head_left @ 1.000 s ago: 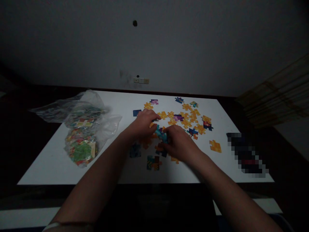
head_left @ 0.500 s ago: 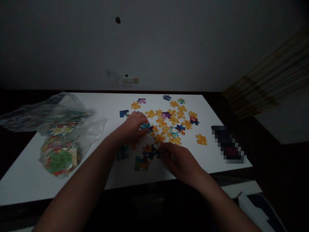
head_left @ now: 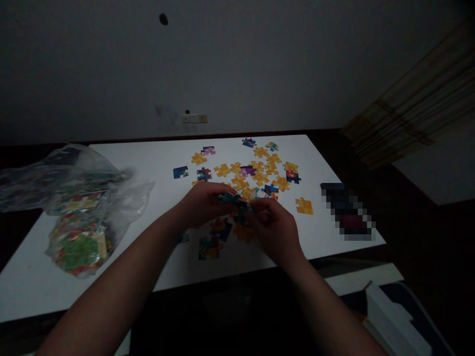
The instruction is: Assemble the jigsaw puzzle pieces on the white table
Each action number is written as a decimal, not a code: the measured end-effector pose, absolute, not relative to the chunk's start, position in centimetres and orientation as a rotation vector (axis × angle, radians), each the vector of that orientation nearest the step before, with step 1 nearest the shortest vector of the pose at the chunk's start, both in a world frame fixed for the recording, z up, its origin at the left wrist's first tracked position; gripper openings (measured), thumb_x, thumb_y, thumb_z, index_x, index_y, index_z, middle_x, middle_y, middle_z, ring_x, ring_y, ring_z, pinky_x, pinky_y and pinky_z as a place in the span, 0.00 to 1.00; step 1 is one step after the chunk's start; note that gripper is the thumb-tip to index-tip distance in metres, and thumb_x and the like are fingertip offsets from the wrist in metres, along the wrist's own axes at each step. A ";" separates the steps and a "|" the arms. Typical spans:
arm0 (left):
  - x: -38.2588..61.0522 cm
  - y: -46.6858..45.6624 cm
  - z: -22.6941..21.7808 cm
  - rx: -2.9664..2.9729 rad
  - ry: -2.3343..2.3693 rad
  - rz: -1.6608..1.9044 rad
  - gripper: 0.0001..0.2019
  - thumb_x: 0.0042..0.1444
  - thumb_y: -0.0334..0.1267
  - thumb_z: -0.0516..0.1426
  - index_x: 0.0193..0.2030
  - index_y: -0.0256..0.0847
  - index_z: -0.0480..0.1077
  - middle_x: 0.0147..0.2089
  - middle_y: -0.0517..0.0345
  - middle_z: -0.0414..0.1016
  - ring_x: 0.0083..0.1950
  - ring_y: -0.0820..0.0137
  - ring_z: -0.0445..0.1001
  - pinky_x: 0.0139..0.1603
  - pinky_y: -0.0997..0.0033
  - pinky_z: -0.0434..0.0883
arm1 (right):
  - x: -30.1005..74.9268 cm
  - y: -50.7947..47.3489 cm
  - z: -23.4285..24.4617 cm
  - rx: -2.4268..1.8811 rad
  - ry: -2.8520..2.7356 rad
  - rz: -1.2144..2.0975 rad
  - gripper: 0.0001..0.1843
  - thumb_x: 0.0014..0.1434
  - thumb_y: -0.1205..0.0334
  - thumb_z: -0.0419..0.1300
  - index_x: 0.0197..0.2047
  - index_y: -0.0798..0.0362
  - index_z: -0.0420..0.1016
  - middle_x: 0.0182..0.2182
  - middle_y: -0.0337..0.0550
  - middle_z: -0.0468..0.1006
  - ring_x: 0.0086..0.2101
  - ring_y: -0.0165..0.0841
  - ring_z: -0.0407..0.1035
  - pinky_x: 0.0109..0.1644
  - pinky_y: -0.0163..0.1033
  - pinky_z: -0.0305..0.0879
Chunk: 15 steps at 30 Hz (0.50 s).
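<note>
My left hand (head_left: pixel 206 202) is closed on a teal jigsaw puzzle piece (head_left: pixel 229 198), raised over the table. Close beside it, my right hand (head_left: pixel 276 225) pinches another dark teal puzzle piece (head_left: pixel 243 213). The two pieces are near or against each other; dim light hides whether they touch. Below the hands lie a blue-and-orange piece (head_left: pixel 221 228) and a teal-and-brown piece (head_left: pixel 209 248). Beyond them, many yellow puzzle pieces (head_left: pixel 260 173) are scattered, with a purple piece (head_left: pixel 248 170) among them.
A white table (head_left: pixel 148 257) holds everything. Clear plastic bags (head_left: pixel 81 242) with colourful contents lie at the left. A pixelated dark object (head_left: pixel 347 212) sits near the right edge. Past the table stands a wall with sockets (head_left: pixel 194 118); a white box-like object (head_left: pixel 397 321) is at lower right.
My right hand has lifted a puzzle piece from the table and moved up toward my left hand. My left hand has come nearer, its piece now beside the other. The view has shifted slightly.
</note>
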<state>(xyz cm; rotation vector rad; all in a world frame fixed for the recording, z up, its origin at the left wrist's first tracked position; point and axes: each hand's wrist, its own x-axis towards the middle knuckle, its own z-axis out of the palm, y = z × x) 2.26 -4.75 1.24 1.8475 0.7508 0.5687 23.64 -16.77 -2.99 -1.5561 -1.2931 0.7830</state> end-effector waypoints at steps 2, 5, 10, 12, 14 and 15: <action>2.3 -4.6 0.9 1.852 0.817 0.592 0.07 0.57 0.44 0.72 0.41 0.48 0.86 0.42 0.58 0.90 0.44 0.63 0.86 0.49 0.62 0.82 | 23.3 -16.1 -3.2 -1.517 -1.260 0.865 0.13 0.63 0.50 0.74 0.46 0.43 0.80 0.26 0.34 0.76 0.28 0.37 0.73 0.34 0.43 0.74; 2.2 -4.3 0.6 1.825 0.872 0.585 0.09 0.55 0.45 0.72 0.42 0.48 0.85 0.42 0.58 0.90 0.43 0.63 0.86 0.48 0.62 0.82 | 23.4 -15.3 -2.7 -1.451 -1.267 0.964 0.13 0.64 0.48 0.73 0.47 0.43 0.79 0.33 0.39 0.83 0.32 0.39 0.79 0.39 0.45 0.79; 1.7 -3.7 0.3 1.753 0.970 0.620 0.11 0.55 0.43 0.72 0.43 0.45 0.83 0.39 0.57 0.87 0.39 0.64 0.84 0.44 0.62 0.83 | 28.4 -13.7 -0.8 -1.436 -1.312 0.780 0.19 0.78 0.42 0.59 0.57 0.45 0.81 0.48 0.49 0.89 0.43 0.42 0.85 0.49 0.50 0.81; 1.5 -3.3 -0.2 1.685 1.035 0.670 0.18 0.55 0.41 0.71 0.52 0.44 0.82 0.42 0.55 0.87 0.39 0.63 0.85 0.43 0.61 0.83 | 31.4 -12.4 -0.2 -1.526 -1.378 0.555 0.18 0.78 0.44 0.59 0.59 0.45 0.81 0.48 0.49 0.89 0.44 0.43 0.84 0.53 0.53 0.80; 1.5 -2.9 -0.9 1.693 1.120 0.695 0.23 0.56 0.41 0.71 0.59 0.44 0.80 0.46 0.52 0.88 0.41 0.62 0.85 0.45 0.60 0.84 | 33.7 -11.2 0.0 -1.631 -1.578 0.439 0.16 0.75 0.49 0.61 0.56 0.46 0.84 0.51 0.51 0.89 0.50 0.47 0.83 0.60 0.57 0.77; 1.5 -2.8 -1.2 1.735 1.167 0.693 0.24 0.58 0.41 0.71 0.61 0.44 0.80 0.48 0.51 0.88 0.43 0.61 0.85 0.46 0.59 0.84 | 34.4 -10.7 0.0 -1.647 -1.708 0.420 0.14 0.74 0.51 0.61 0.54 0.46 0.86 0.51 0.51 0.88 0.52 0.48 0.82 0.62 0.58 0.75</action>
